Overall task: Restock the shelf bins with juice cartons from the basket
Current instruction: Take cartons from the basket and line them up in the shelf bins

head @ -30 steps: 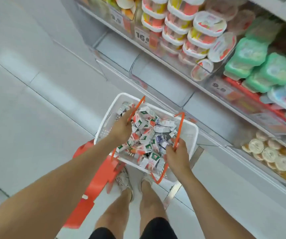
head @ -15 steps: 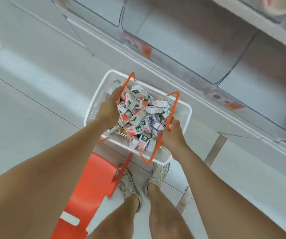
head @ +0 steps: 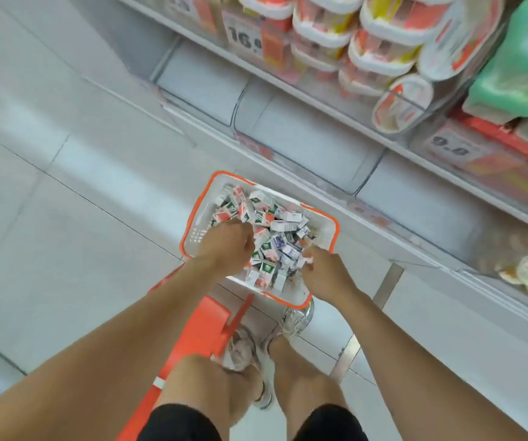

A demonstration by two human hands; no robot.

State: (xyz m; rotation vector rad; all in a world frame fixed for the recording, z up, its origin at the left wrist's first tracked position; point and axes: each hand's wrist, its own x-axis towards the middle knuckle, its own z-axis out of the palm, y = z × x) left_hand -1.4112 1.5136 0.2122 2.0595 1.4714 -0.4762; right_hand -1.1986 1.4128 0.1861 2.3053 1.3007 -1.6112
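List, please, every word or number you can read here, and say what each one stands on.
"16." then an unclear digit: white price tag beside the stacked tubs.
"9." then a blurred digit: second price tag below the green packs.
Juice cartons, tubs, lower shelf labels: too small or blurred to read.

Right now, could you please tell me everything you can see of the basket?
The basket is white plastic with perforated walls and orange handles lying folded along its rim. It sits low beside the bottom shelf, just ahead of the person's shoes, heaped with small juice cartons. Both the left hand and the right hand reach into the pile.
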